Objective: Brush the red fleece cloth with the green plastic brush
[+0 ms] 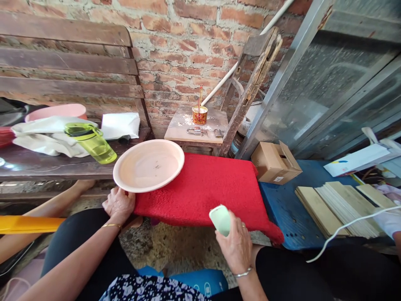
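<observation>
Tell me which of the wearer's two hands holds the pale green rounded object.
The right hand, wearing a silver bracelet, holds the pale green rounded object. The left hand, wearing a gold bracelet, is by the pale peach round basin instead.

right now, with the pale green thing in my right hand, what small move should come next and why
Perhaps set the pale green thing on the red cloth: your right hand holds it by the cloth's near edge, and the basin covers only the left end.

The basin (150,165) is just past the left fingers (110,201). The box (273,165) is ahead and right of the right fingers (223,241).
</observation>
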`<act>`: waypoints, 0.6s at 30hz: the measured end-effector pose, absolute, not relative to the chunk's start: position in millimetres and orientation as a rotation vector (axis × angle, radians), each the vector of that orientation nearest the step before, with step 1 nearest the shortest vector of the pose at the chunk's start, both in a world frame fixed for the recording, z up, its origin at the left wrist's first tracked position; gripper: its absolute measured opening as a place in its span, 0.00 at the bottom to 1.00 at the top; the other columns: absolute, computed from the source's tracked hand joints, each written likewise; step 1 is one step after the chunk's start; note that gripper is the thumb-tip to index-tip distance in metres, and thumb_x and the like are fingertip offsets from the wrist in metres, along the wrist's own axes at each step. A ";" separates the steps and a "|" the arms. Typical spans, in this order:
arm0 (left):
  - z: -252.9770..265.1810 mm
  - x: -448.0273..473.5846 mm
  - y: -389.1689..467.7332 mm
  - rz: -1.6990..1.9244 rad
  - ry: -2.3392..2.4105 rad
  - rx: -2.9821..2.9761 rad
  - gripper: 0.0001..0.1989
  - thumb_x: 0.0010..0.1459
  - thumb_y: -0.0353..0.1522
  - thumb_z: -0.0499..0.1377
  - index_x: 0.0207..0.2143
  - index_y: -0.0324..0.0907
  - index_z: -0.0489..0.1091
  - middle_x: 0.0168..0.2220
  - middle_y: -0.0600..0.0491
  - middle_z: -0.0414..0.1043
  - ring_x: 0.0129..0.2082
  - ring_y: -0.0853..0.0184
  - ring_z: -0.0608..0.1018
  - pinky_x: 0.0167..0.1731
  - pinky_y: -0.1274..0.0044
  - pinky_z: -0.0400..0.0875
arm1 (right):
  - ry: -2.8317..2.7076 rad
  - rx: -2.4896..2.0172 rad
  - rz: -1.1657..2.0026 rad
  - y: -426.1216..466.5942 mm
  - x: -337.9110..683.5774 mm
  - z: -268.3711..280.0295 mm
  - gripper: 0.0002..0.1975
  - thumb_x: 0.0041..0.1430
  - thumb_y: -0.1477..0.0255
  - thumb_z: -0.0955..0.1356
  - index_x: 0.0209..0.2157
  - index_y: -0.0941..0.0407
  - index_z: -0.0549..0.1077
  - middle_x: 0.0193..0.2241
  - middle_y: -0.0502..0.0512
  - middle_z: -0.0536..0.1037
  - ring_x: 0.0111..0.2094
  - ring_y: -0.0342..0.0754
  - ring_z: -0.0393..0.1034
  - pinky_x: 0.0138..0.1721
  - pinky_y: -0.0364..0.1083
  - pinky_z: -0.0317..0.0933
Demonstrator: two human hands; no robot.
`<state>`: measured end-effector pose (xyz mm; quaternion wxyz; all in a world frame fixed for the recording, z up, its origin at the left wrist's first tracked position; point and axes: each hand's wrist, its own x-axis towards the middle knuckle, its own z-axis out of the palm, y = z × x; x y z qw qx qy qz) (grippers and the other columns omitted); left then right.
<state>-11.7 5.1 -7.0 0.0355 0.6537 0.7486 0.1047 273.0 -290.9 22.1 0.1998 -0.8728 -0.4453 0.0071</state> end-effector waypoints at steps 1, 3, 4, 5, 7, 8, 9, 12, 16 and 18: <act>-6.7 -11.4 5.0 0.320 2.301 2.008 0.20 0.64 0.41 0.48 0.45 0.39 0.72 0.51 0.38 0.68 0.49 0.47 0.71 0.45 0.60 0.65 | -1.175 -2.483 0.036 -297.9 284.1 22.3 0.29 0.53 0.65 0.68 0.57 0.54 0.62 0.45 0.60 0.76 0.44 0.58 0.71 0.45 0.53 0.64; -6.1 -10.4 4.6 0.318 2.314 2.007 0.19 0.64 0.41 0.48 0.45 0.39 0.72 0.50 0.39 0.68 0.49 0.48 0.71 0.45 0.61 0.65 | -0.980 -2.591 0.081 -317.3 310.6 25.0 0.32 0.53 0.58 0.67 0.58 0.55 0.62 0.46 0.61 0.75 0.44 0.59 0.71 0.42 0.53 0.65; -6.0 -9.9 4.4 0.315 2.325 2.005 0.19 0.64 0.40 0.48 0.45 0.40 0.72 0.50 0.40 0.68 0.49 0.48 0.71 0.45 0.61 0.65 | -0.868 -2.649 0.103 -328.0 324.1 27.5 0.33 0.53 0.55 0.67 0.58 0.56 0.62 0.46 0.62 0.75 0.44 0.60 0.71 0.41 0.53 0.65; -6.1 -9.4 4.3 0.312 2.337 2.002 0.18 0.63 0.40 0.48 0.45 0.40 0.72 0.50 0.40 0.68 0.49 0.48 0.71 0.45 0.62 0.64 | -0.755 -2.707 0.119 -338.2 336.5 30.9 0.35 0.52 0.53 0.66 0.57 0.56 0.62 0.47 0.63 0.75 0.44 0.61 0.71 0.40 0.53 0.65; -6.8 -8.9 3.9 0.308 2.343 2.008 0.18 0.63 0.40 0.49 0.46 0.40 0.72 0.50 0.41 0.69 0.49 0.49 0.71 0.44 0.63 0.64 | -0.565 -2.797 0.124 -353.8 355.0 38.8 0.37 0.51 0.50 0.65 0.57 0.56 0.63 0.47 0.65 0.75 0.44 0.63 0.72 0.39 0.54 0.64; -7.4 -8.8 3.8 0.310 2.341 2.018 0.18 0.64 0.40 0.49 0.46 0.40 0.72 0.50 0.41 0.69 0.49 0.50 0.71 0.44 0.64 0.64 | -0.502 -2.825 0.111 -357.9 359.9 42.7 0.37 0.51 0.49 0.65 0.58 0.56 0.63 0.47 0.66 0.75 0.44 0.63 0.72 0.39 0.55 0.64; -8.1 -8.9 3.6 0.314 2.339 2.030 0.18 0.64 0.40 0.49 0.47 0.40 0.71 0.50 0.41 0.69 0.48 0.50 0.71 0.43 0.64 0.64 | -0.472 -2.836 0.090 -359.2 361.3 45.9 0.38 0.51 0.48 0.65 0.58 0.56 0.62 0.48 0.67 0.75 0.44 0.64 0.71 0.40 0.56 0.64; -9.9 -9.2 3.0 0.327 2.336 2.057 0.18 0.64 0.40 0.49 0.47 0.41 0.71 0.50 0.42 0.69 0.48 0.51 0.72 0.42 0.66 0.63 | -0.595 -2.784 0.072 -345.8 342.5 48.2 0.40 0.51 0.47 0.65 0.59 0.57 0.61 0.48 0.68 0.75 0.45 0.65 0.71 0.40 0.56 0.65; -10.1 -8.6 2.0 0.360 2.326 2.064 0.16 0.64 0.39 0.50 0.47 0.41 0.71 0.49 0.43 0.69 0.48 0.52 0.72 0.41 0.68 0.61 | -1.081 -2.544 0.130 -304.2 276.7 36.9 0.37 0.53 0.56 0.68 0.61 0.55 0.58 0.48 0.63 0.75 0.45 0.60 0.72 0.42 0.53 0.66; -9.4 -7.8 1.2 0.389 2.320 2.066 0.16 0.65 0.39 0.50 0.46 0.41 0.71 0.49 0.43 0.70 0.48 0.53 0.72 0.41 0.68 0.61 | -1.335 -2.397 0.106 -283.0 242.4 30.0 0.36 0.54 0.64 0.68 0.63 0.52 0.55 0.48 0.59 0.75 0.45 0.58 0.71 0.44 0.52 0.65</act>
